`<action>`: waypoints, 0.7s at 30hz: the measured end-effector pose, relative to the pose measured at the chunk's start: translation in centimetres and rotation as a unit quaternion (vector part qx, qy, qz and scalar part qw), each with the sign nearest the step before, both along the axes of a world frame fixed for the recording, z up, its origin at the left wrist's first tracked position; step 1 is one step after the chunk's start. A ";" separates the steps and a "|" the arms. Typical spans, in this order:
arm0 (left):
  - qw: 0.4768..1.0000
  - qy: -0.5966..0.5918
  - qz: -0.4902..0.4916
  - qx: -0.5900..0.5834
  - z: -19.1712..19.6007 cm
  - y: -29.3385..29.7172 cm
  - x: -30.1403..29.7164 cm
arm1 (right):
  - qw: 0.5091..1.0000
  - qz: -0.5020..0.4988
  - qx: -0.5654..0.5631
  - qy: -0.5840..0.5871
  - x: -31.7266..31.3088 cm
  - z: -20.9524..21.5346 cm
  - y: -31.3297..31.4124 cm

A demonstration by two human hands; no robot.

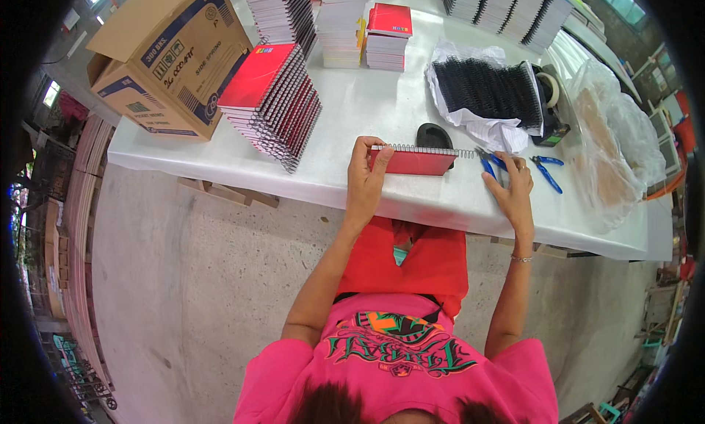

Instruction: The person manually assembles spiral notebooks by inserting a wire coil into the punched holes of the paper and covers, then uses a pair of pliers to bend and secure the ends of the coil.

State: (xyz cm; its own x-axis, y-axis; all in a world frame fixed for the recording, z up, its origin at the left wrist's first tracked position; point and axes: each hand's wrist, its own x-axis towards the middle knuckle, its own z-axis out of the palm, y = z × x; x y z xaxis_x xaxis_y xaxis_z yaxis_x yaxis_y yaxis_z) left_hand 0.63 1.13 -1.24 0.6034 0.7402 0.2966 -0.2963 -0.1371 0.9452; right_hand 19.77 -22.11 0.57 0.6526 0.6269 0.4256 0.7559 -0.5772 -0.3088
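My left hand [366,175] grips the left end of a red spiral notebook [415,162], thumb on the cover, holding it near the table's front edge with its wire spine upward. Past the notebook's right end sticks out a length of wire coil [468,153]. My right hand [512,187] is closed around blue-handled pliers [493,165], whose tip is at that loose coil end. Just behind the notebook sits a rounded black object [434,136]. A second pair of blue-handled pliers [547,173] lies on the table to the right of my right hand.
Leaning stacks of red spiral notebooks [273,104] and a cardboard box [172,64] stand at left. Farther back are unbound stacks [388,38]. Black coils [485,90] lie on white paper, beside a tape roll [548,90] and clear plastic bag [613,145].
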 end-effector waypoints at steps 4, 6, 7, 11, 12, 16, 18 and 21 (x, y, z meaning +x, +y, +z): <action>0.997 0.008 0.018 0.072 1.3 -0.4 -0.3 | 0.988 -0.040 0.134 0.062 -1.0 0.8 0.6; 0.997 0.032 0.021 0.068 0.9 0.2 -0.7 | 0.967 -0.068 0.231 0.084 -3.9 2.2 2.4; 0.997 0.045 0.016 0.065 0.8 0.4 -0.8 | 0.964 -0.041 0.247 0.088 -5.6 3.0 3.0; 0.992 0.074 0.003 0.103 1.2 1.1 -1.4 | 0.955 0.083 0.267 0.098 -10.6 4.1 5.4; 0.989 0.065 0.002 0.131 1.0 1.4 -1.6 | 0.953 0.102 0.261 0.112 -11.6 4.0 6.1; 0.993 0.076 -0.051 0.079 2.1 1.0 -2.0 | 0.964 0.125 0.217 0.088 -14.2 2.8 7.8; 0.993 0.092 -0.057 0.054 3.1 0.6 -2.4 | 0.971 0.121 0.203 0.039 -14.8 2.1 8.4; 0.995 0.079 -0.055 0.038 3.3 0.4 -2.6 | 0.971 0.127 0.201 0.037 -15.4 2.0 9.2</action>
